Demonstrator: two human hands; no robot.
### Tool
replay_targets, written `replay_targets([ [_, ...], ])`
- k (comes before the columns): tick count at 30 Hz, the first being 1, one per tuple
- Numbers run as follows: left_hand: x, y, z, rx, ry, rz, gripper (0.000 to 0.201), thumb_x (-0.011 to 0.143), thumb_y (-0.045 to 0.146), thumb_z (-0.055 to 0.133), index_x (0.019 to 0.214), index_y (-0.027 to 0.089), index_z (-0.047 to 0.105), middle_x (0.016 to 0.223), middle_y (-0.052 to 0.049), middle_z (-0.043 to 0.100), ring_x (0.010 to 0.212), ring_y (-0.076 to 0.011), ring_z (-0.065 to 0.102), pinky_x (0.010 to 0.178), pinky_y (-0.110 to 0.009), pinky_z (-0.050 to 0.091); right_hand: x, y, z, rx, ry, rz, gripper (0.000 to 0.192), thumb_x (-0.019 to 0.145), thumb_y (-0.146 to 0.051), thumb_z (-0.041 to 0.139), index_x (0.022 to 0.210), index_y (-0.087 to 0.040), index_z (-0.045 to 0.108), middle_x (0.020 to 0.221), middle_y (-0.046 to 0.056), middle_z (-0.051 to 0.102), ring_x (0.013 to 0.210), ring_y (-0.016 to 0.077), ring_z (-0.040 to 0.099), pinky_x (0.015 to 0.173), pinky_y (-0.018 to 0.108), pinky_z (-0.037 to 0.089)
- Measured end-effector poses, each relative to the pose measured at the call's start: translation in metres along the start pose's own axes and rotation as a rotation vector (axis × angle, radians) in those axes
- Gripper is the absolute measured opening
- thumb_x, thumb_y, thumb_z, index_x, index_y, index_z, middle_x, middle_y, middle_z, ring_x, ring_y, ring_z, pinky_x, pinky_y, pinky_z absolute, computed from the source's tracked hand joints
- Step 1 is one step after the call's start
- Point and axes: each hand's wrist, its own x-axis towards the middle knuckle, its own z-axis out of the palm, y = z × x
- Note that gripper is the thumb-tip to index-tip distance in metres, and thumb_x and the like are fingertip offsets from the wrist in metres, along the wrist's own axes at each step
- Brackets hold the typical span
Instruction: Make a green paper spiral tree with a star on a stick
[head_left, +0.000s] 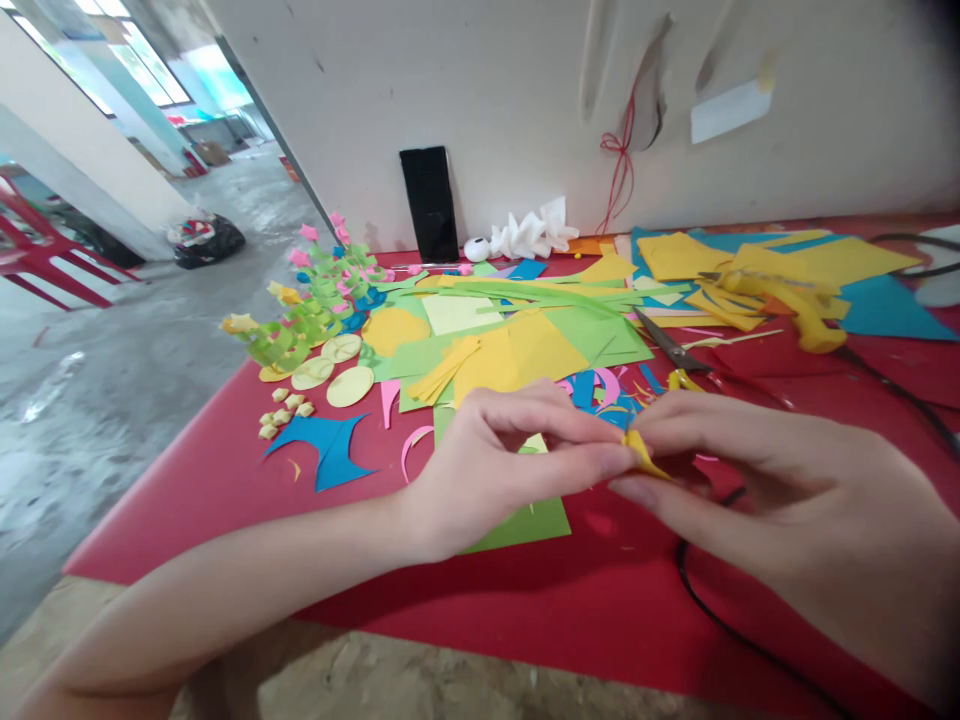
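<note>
Between my two hands is a small folded yellow paper strip (642, 456), its tail pointing down to the right. My left hand (517, 450) pinches one end with thumb and forefinger. From the other side, my right hand (757, 490) closes its thumb and fingers on the same strip. Behind them lie scissors (679, 350) with yellow handles, partly hidden by my right hand. Yellow paper sheets (517, 355) and cut yellow strips (446, 370) rest on green paper (540, 520). Several small folded pale-yellow stars (285, 412) sit at the left.
A yellow glue gun (802, 300) with a black cord (697, 590) lies at right. Green paper decorations (300, 330) with stars stand at the left edge. A black phone (430, 205) leans against the wall. Blue paper scrap (326, 450) and pale discs (349, 387) lie on the red table (225, 490).
</note>
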Motion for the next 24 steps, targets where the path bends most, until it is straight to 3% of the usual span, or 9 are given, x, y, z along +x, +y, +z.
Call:
replay_targets([
  [9,-0.0037,-0.0004,0.0044,-0.047,0.078,-0.06,0.009,0.065,0.017,0.075,0.062,0.025,0.073,0.056,0.002,0.055,0.065,-0.0109,0.043,0.061,-0.026,0.034,-0.0038,-0.0067,0.008,-0.042,0.087,-0.053,0.012,0.073,-0.013,0.062,0.067,-0.023,0.058,0.069,-0.007,0.064,0.059,0.0058,0.059,0.054,0.01,0.049],
  [20,-0.0046,-0.0002,0.0081,-0.228,0.056,-0.111,0.017,0.06,0.007,0.076,0.059,0.018,0.062,0.064,0.004,0.056,0.062,-0.0059,0.049,0.055,-0.018,0.04,-0.0032,-0.008,0.0106,-0.109,0.102,-0.058,0.013,0.07,-0.01,0.058,0.067,-0.023,0.062,0.069,-0.005,0.066,0.056,0.0069,0.06,0.049,0.011,0.049],
  [24,-0.0041,-0.0024,0.0068,-0.17,0.089,-0.09,0.017,0.059,0.01,0.077,0.059,0.017,0.062,0.063,0.003,0.056,0.063,-0.0073,0.048,0.054,-0.019,0.038,-0.0014,-0.0103,0.0096,-0.119,0.096,-0.049,0.015,0.068,-0.009,0.056,0.064,-0.021,0.063,0.068,-0.005,0.067,0.056,0.0053,0.06,0.048,0.007,0.047],
])
